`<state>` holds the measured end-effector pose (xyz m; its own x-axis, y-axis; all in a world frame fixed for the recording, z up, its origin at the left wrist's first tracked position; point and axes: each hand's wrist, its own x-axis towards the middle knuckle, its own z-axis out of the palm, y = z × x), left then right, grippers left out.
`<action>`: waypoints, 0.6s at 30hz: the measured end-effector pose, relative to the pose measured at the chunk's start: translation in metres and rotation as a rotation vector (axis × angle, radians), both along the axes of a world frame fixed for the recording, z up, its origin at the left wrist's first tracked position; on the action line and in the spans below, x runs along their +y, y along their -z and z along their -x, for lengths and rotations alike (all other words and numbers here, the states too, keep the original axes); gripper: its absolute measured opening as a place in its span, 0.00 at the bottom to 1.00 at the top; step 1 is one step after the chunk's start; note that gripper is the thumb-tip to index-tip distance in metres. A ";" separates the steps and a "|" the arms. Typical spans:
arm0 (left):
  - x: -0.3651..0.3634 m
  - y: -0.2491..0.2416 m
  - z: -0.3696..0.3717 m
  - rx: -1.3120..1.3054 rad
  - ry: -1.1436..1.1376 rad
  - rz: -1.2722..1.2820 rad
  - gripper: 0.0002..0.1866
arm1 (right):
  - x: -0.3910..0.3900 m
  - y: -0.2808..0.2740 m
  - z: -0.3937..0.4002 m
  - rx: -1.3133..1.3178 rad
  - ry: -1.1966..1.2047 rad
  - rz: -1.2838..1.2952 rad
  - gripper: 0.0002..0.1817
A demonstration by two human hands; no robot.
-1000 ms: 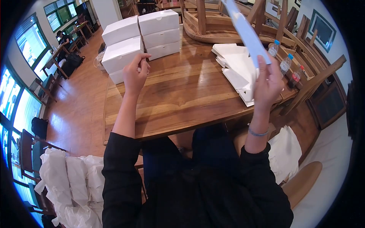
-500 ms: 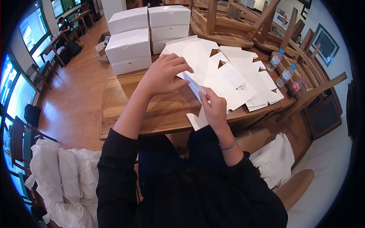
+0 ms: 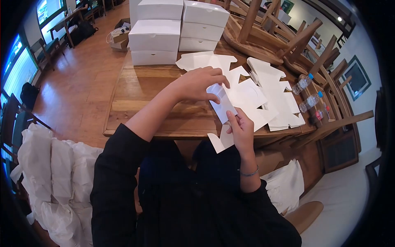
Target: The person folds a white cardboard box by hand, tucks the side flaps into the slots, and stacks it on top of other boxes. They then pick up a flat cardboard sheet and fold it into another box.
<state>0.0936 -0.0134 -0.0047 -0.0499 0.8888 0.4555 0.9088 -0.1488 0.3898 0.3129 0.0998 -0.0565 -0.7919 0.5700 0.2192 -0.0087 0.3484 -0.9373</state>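
A flat white cardboard box blank (image 3: 249, 94) lies partly on the wooden table, with one panel (image 3: 224, 108) folded up towards me. My right hand (image 3: 242, 128) pinches the lower right corner of that panel between thumb and fingers. At the panel's upper end, my left hand (image 3: 201, 84) is curled over the edge, thumb on the near face and fingers around the far side. A cut flap (image 3: 220, 142) hangs past the table's front edge, below the right hand. Part of the blank is hidden by my hands.
Folded white boxes (image 3: 155, 36) are stacked at the back left of the table (image 3: 144, 105). More flat blanks (image 3: 273, 94) lie to the right, near water bottles (image 3: 309, 102). Upturned wooden chairs (image 3: 255, 39) stand behind. White plastic bags (image 3: 61, 177) are at lower left.
The folded panel has tilted so more of its face shows. My left hand has come over its upper end, with the thumb now across it. The camera view has shifted.
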 end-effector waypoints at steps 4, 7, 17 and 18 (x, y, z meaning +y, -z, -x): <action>0.004 0.008 0.004 -0.036 0.014 -0.009 0.15 | -0.001 0.002 -0.006 -0.022 -0.030 -0.090 0.17; 0.007 0.015 0.010 -0.016 0.035 -0.077 0.14 | 0.003 0.006 -0.012 -0.051 -0.060 -0.167 0.17; -0.001 0.009 0.010 -0.605 0.021 0.228 0.13 | 0.010 0.017 -0.036 0.298 -0.178 -0.418 0.32; -0.001 0.010 0.011 -0.641 0.015 0.233 0.13 | 0.015 0.017 -0.039 0.314 -0.219 -0.541 0.35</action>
